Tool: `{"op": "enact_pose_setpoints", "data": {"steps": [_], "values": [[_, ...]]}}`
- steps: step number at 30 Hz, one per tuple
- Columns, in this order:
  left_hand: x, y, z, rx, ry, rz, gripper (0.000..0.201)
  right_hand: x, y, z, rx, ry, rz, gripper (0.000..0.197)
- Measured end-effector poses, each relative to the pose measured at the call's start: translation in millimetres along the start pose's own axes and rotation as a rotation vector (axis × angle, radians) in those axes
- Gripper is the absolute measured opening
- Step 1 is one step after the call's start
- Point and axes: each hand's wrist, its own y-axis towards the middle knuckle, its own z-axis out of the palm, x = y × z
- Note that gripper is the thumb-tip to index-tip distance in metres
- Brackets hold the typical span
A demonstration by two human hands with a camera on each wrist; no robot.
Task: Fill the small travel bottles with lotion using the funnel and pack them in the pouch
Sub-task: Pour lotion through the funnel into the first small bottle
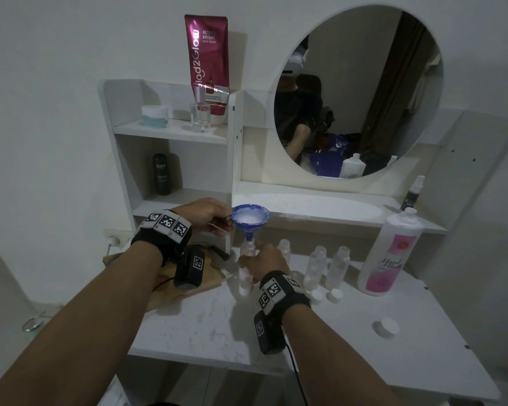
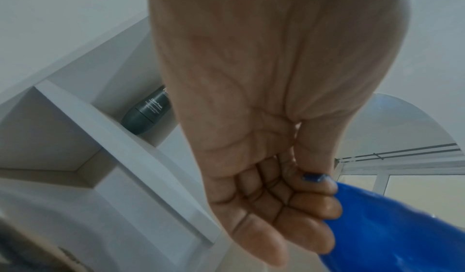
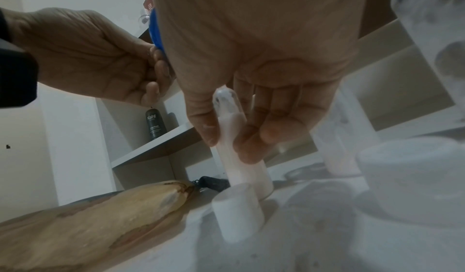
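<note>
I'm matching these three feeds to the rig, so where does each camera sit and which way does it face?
Head: on the head, looking down at the table; both forearms and hands show.
Left wrist: under the left hand, facing its fingers pinching the blue funnel.
Right wrist: under the right hand, whose grip holds the travel bottle.
All three share the funnel.

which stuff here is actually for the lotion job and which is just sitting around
For the job: blue funnel, travel bottle being filled, spare travel bottles, big lotion bottle, loose caps.

Lying about: red tube, dark Kahf bottle, glass perfume bottle, mirror.
</note>
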Motion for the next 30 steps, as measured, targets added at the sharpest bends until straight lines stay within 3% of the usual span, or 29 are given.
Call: {"op": "enact_pose_setpoints", "data": {"steps": [30], "values": [[0.4,0.7,-1.2,0.012,0.047,0.019,0.025,0.3,-0.2,1.1,0.006,0.013,-0.006,0.055]]}}
